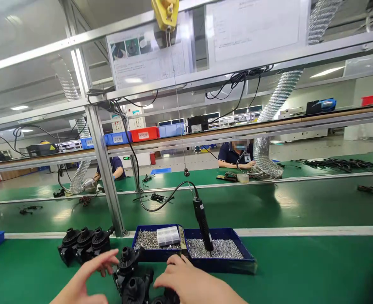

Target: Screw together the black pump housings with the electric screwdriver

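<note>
From the head camera I see two bare hands over a green tabletop (300,270). The left hand (89,276), between 7 and 8 o'clock, is spread wide, thumb well apart from the fingers, and holds nothing. Its fingertips are just beside a black pump housing (127,259); I cannot tell whether they touch it. The right hand (188,276), at 6 o'clock, has its fingers bent above another black part (170,295) at the bottom edge; the hand partly covers it, so I cannot tell whether it is gripped. Between the hands stands a second pump housing (134,291), with its round port upward. Three more black housings (84,240) stand in a row between 7 and 8 o'clock, beyond the left hand.

Just beyond the right hand are two blue trays of small metal fasteners: the left tray (154,255) also carries a pale divided box (168,236); over the right tray (221,265) a black electric screwdriver (202,223) hangs, tip downward. Co-workers sit at 3 o'clock (229,156) and 9 o'clock (118,166).
</note>
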Motion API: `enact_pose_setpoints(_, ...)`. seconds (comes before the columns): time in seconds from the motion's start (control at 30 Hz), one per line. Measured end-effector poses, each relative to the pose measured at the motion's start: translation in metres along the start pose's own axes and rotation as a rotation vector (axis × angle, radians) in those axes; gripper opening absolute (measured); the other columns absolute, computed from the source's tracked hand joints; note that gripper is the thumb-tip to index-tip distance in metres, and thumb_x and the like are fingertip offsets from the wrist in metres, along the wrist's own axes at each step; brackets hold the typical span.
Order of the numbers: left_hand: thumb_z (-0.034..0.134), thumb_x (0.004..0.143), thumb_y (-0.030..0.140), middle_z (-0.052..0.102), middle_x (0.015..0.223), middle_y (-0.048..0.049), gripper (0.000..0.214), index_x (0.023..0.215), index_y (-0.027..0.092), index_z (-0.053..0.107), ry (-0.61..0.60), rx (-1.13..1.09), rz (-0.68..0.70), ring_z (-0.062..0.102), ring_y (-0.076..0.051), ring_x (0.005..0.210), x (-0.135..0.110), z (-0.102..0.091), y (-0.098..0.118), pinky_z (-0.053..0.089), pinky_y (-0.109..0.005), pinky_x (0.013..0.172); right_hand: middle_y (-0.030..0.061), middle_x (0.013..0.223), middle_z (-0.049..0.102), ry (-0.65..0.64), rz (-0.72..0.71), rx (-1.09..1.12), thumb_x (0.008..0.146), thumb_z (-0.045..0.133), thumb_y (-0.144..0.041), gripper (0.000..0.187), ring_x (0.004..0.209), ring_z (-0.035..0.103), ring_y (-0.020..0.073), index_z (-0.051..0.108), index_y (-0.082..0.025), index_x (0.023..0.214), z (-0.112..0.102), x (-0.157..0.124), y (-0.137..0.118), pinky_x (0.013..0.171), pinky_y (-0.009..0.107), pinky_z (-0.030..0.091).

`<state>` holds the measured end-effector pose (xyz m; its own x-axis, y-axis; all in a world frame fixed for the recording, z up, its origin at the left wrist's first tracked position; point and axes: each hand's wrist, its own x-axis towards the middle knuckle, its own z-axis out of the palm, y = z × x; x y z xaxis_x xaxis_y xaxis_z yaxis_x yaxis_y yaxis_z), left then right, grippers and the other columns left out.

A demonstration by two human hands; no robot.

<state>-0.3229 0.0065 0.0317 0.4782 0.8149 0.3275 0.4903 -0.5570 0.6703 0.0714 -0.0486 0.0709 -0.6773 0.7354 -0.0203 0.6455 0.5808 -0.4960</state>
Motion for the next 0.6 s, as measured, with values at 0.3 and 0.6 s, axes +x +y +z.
enact_pose_setpoints(0.3, 0.07, 0.06, 0.01, 0.07, 0.149, -0.0061, 0.109, 0.164, 0.039, 0.052, -0.269, 0.513, -0.342, 0.069, -0.039, 0.131, 0.011, 0.066, 0.115, 0.055, -0.046, 0.115, 0.0215, 0.133, 0.075, -0.125, 0.16, -0.307, 0.103, 0.067, -0.037, 0.036, 0.136, 0.058, 0.0486, 0.077, -0.032, 0.137, 0.039, 0.014, 0.006, 0.108, 0.087, 0.04)
enact_pose_setpoints(0.6, 0.072, 0.08, 0.02, 0.068, 0.153, -0.0112, 0.083, 0.162, 0.03, 0.056, 0.023, 0.378, -0.161, 0.067, -0.035, 0.136, 0.031, 0.078, 0.122, 0.051, -0.05, 0.122, 0.0211, 0.137, 0.072, -0.097, 0.145, -0.314, 0.1, 0.067, -0.034, 0.038, 0.133, 0.062, 0.0494, 0.075, -0.033, 0.138, 0.024, -0.009, -0.004, 0.098, 0.076, 0.055)
